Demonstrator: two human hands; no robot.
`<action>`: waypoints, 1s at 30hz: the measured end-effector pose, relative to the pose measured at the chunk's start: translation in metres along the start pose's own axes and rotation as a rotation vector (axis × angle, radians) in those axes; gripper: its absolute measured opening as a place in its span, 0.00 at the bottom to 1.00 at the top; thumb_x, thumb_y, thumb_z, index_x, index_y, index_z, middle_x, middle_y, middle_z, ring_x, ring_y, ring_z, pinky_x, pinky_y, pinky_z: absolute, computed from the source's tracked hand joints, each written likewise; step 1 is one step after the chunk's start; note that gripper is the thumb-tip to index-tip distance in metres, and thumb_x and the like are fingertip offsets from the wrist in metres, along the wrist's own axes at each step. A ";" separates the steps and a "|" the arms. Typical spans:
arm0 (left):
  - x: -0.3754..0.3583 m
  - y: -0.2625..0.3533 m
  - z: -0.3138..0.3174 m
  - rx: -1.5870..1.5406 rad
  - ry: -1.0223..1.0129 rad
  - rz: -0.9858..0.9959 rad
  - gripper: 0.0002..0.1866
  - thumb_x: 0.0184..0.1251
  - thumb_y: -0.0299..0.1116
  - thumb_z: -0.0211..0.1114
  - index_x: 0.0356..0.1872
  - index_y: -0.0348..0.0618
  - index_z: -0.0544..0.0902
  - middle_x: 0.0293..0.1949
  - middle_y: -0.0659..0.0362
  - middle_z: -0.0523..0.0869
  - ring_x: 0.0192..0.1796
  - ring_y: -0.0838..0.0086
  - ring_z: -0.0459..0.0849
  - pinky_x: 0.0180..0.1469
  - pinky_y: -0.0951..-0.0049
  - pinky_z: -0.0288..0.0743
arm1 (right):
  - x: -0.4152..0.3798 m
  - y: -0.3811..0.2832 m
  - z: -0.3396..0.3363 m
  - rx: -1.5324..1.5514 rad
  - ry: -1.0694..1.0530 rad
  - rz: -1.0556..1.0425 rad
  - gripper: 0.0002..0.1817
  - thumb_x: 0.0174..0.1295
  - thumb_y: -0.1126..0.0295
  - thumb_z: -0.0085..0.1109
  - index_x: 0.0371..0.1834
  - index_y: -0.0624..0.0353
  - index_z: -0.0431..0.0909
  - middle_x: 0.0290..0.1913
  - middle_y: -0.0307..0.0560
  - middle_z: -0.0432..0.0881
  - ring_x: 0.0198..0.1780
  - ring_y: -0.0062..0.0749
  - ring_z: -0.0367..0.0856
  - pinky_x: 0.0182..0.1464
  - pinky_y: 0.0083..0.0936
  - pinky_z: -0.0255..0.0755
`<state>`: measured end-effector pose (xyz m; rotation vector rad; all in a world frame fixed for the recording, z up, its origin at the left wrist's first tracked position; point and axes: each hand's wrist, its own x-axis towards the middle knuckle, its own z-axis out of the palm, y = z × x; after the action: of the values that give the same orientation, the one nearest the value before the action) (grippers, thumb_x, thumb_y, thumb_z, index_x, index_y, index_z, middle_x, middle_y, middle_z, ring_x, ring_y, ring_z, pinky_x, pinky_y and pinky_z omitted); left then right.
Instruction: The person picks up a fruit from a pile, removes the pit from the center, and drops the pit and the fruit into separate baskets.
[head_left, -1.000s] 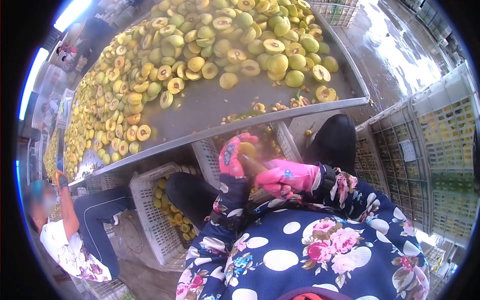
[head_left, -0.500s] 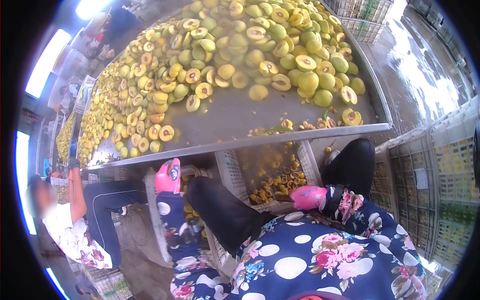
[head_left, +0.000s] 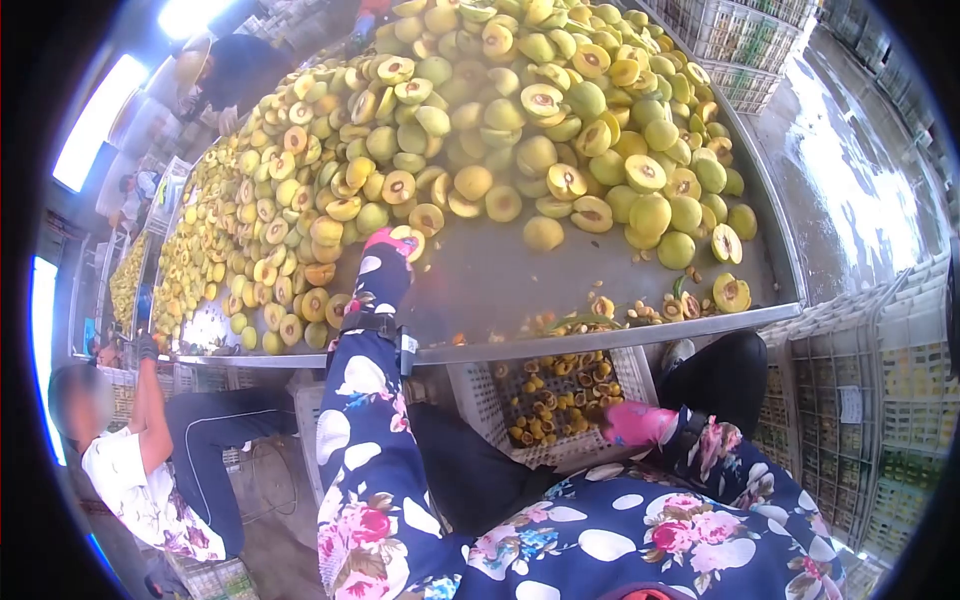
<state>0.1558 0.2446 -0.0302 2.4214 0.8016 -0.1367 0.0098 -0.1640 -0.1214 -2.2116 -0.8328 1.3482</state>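
Observation:
My left hand (head_left: 393,241), in a pink glove, is stretched over the metal table at the near edge of the fruit heap. Its fingers are closed around a halved yellow-green peach (head_left: 407,246) whose cut face shows. My right hand (head_left: 640,425), also pink-gloved, is closed low in front of my body, beside a white plastic crate (head_left: 482,398). A small dark shape shows at its fingertips, too blurred to name. Inside the crate are several hollowed, darker yellow fruit pieces (head_left: 560,392).
Many halved peaches (head_left: 480,120) cover the metal table (head_left: 470,290), whose raised rim (head_left: 620,333) runs before me. Pits and scraps (head_left: 650,310) lie near it. A seated person (head_left: 150,465) works at left. Stacked crates (head_left: 850,400) stand at right.
My left hand has moved from below the table's rim up and over it to the peach heap, closing on a half. My right hand stays by the crate, shifted slightly in view.

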 end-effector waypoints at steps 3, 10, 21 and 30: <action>0.001 0.010 0.012 -0.051 -0.038 0.077 0.17 0.58 0.38 0.65 0.47 0.46 0.76 0.35 0.62 0.79 0.33 0.78 0.76 0.29 0.78 0.71 | -0.003 -0.008 -0.006 0.195 -0.044 -0.009 0.17 0.60 0.60 0.54 0.39 0.65 0.70 0.29 0.56 0.77 0.31 0.45 0.77 0.35 0.35 0.70; -0.101 0.031 0.009 -1.014 -0.426 0.159 0.22 0.56 0.34 0.67 0.53 0.46 0.74 0.43 0.60 0.81 0.41 0.76 0.80 0.35 0.76 0.78 | -0.042 -0.060 -0.052 0.966 0.040 -0.180 0.15 0.62 0.63 0.54 0.46 0.60 0.69 0.29 0.41 0.77 0.26 0.20 0.75 0.28 0.19 0.69; -0.237 0.070 0.092 -1.674 -0.721 -0.141 0.16 0.68 0.34 0.53 0.52 0.35 0.70 0.50 0.47 0.78 0.50 0.59 0.78 0.56 0.60 0.71 | -0.037 -0.074 -0.072 0.887 0.774 -0.568 0.21 0.59 0.66 0.59 0.52 0.66 0.69 0.42 0.50 0.80 0.45 0.33 0.79 0.46 0.27 0.71; -0.252 0.070 0.091 -1.847 -1.042 -0.546 0.26 0.68 0.48 0.50 0.54 0.33 0.71 0.52 0.46 0.77 0.51 0.57 0.78 0.56 0.57 0.71 | -0.081 -0.085 -0.078 0.462 0.867 -0.291 0.23 0.59 0.67 0.58 0.56 0.64 0.67 0.37 0.50 0.81 0.35 0.29 0.80 0.37 0.25 0.73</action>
<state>-0.0022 0.0183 -0.0039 0.2260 0.5219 -0.5044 0.0279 -0.1604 0.0185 -1.9086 -0.4210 0.3068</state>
